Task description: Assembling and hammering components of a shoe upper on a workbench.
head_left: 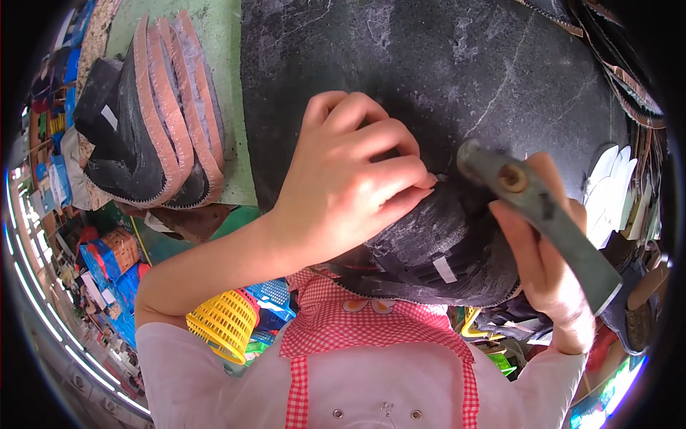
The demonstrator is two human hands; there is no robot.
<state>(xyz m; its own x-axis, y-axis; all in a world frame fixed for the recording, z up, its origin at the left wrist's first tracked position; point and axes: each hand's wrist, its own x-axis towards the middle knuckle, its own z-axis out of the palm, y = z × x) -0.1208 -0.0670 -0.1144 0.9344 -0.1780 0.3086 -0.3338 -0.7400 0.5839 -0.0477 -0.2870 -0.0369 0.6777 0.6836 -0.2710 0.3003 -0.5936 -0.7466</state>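
Observation:
Fingers bent and pinched together, my left hand presses on the top edge of a black leather-like piece with a zigzag-cut rim and a small white tag. That piece lies at the near edge of a dark worn slab, partly overhanging it toward my apron. My right hand is wrapped round a hammer; the handle is mostly hidden by the fingers. The hammer's rounded end is just right of my left fingertips, above the slab, and its flat blade-like end points toward me.
Left of the slab, several black pieces with pinkish-brown edge strips lie stacked on a green surface. More dark strip-edged pieces and white flat pieces sit at the right. A yellow basket stands below left.

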